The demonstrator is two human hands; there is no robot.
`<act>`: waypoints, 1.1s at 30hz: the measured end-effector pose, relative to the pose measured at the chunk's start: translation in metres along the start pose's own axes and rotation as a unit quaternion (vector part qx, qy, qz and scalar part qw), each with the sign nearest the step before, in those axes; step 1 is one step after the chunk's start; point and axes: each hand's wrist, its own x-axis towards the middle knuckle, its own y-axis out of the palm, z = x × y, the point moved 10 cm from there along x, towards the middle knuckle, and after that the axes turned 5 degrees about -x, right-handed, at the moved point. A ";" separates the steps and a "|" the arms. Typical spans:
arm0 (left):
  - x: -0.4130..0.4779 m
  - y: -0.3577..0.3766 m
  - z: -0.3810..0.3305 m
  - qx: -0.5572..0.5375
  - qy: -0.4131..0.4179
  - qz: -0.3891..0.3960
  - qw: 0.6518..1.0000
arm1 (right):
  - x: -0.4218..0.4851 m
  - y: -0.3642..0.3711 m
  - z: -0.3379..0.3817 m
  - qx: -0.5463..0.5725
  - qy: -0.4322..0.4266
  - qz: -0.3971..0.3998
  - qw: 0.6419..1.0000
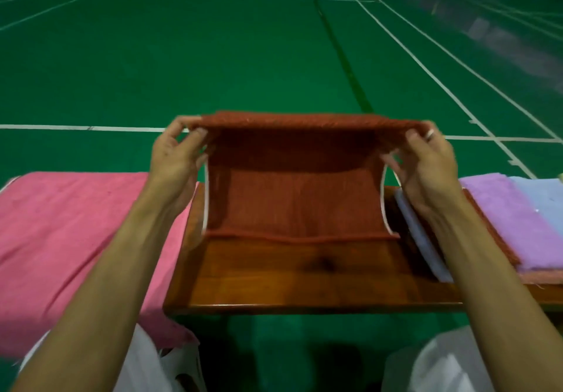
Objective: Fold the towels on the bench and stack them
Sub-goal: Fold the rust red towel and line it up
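While a wooden bench [304,279] carries a spread pink towel [76,239] at its left end and a folded stack [518,224] at its right, a rust-red towel [292,202] hangs over its middle, top corners pinched between the curled fingers of the left hand [173,160] and right hand [426,163].

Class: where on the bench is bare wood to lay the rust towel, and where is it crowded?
Bare wood: the bench middle, between the pink towel left and the folded stack right, below the rust towel. Both ends are crowded.
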 end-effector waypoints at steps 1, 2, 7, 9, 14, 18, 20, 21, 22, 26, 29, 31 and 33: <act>0.001 0.006 -0.014 -0.024 0.031 0.027 0.999 | -0.001 0.002 0.018 0.025 -0.043 0.004 0.999; 0.000 0.010 -0.026 -0.045 0.050 0.055 0.996 | -0.005 0.003 0.035 0.049 -0.081 0.017 0.995; -0.029 -0.007 -0.037 0.009 0.051 0.065 0.997 | -0.025 -0.003 0.057 0.038 -0.118 0.048 0.991; -0.044 -0.027 -0.022 0.071 0.020 0.031 0.997 | -0.034 -0.011 0.035 -0.024 -0.073 0.030 0.997; -0.066 -0.059 0.017 0.285 -0.080 0.051 0.954 | -0.069 -0.030 -0.045 -0.249 0.141 0.052 0.957; -0.084 -0.064 0.046 0.380 -0.195 0.107 0.898 | -0.088 -0.036 -0.077 -0.368 0.240 0.124 0.890; -0.094 -0.064 0.060 0.389 -0.254 0.150 0.873 | -0.091 -0.041 -0.081 -0.391 0.269 0.126 0.871; -0.098 -0.065 0.065 0.390 -0.279 0.167 0.861 | -0.093 -0.045 -0.083 -0.402 0.283 0.127 0.861; -0.102 -0.065 0.069 0.392 -0.301 0.185 0.849 | -0.095 -0.047 -0.087 -0.417 0.300 0.133 0.848; -0.120 -0.068 0.084 0.440 -0.365 0.276 0.773 | -0.112 -0.050 -0.108 -0.501 0.370 0.207 0.754; -0.134 -0.067 0.093 0.466 -0.399 0.338 0.714 | -0.121 -0.050 -0.111 -0.531 0.378 0.255 0.714; -0.140 -0.063 0.096 0.463 -0.409 0.358 0.701 | -0.126 -0.050 -0.107 -0.545 0.378 0.288 0.691; -0.141 -0.063 0.098 0.460 -0.409 0.363 0.700 | -0.132 -0.050 -0.104 -0.560 0.379 0.319 0.664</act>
